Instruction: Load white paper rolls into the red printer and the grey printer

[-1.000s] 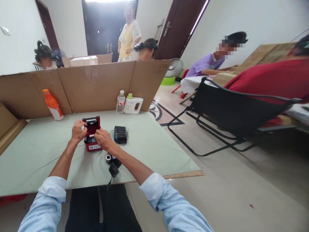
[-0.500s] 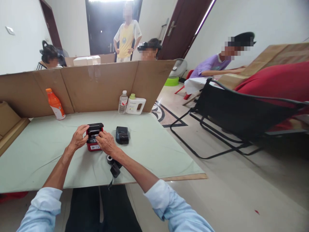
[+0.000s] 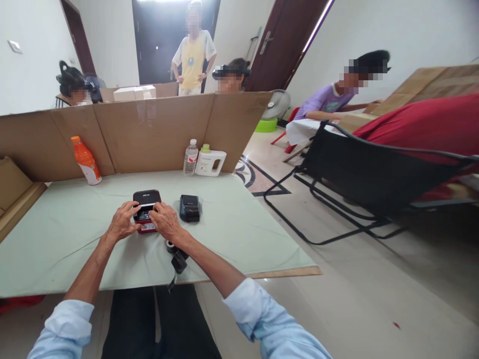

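- The red label printer (image 3: 146, 212) sits on the table (image 3: 56, 239) a little toward the near edge, about midway between its left and right edges, with its black lid down flat over the body.
- The left hand (image 3: 122, 223) lies against the printer's left side, its fingers curled onto the near left corner; its grip is narrow and rests on the case rather than closing round it.
- The right hand (image 3: 164, 223) covers the printer's near right corner, fingertips on the front panel; this grip is narrow too, pressing rather than holding.
- Judging by the lid's position and both hands bearing down, the step in hand looks like seating the cover, or working the front controls. I cannot tell which.
- If the lid is not latched, the next move would call for even downward pressure on both near corners while the body is kept from sliding on the cloth.
- A black printer (image 3: 189, 208) sits just right of the red one, apart from the right hand.
- A small paper roll (image 3: 169, 245) and a dark adapter (image 3: 179, 261) lie near the table's near edge, under the right forearm.
- An orange bottle (image 3: 86, 160) stands at the far left edge by the cardboard screen (image 3: 149, 134); a clear bottle (image 3: 190, 157) and a white jug (image 3: 210, 162) stand at the far edge.
- Other people sit or stand beyond the screen and to the right.
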{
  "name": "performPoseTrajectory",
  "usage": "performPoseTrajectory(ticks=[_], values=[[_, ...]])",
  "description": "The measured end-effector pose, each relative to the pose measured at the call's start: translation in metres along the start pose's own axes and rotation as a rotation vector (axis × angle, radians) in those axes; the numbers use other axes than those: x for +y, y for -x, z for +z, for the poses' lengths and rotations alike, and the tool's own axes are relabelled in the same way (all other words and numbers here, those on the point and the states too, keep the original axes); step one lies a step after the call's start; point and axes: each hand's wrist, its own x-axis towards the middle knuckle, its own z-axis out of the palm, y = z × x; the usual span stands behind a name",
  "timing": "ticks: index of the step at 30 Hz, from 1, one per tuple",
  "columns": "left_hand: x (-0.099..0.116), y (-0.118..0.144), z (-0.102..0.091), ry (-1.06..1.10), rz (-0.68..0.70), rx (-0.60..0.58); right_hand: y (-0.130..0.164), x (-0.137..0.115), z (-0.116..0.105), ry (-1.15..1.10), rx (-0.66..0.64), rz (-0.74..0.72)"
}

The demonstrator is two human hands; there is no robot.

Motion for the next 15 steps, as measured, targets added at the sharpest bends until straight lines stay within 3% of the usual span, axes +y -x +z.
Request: performPoseTrajectory(ticks=[15], values=[[0.019,0.0,-0.004,-0.128,-0.075,-0.104,-0.003,0.0,0.002,-0.004,-0.028,0.017]])
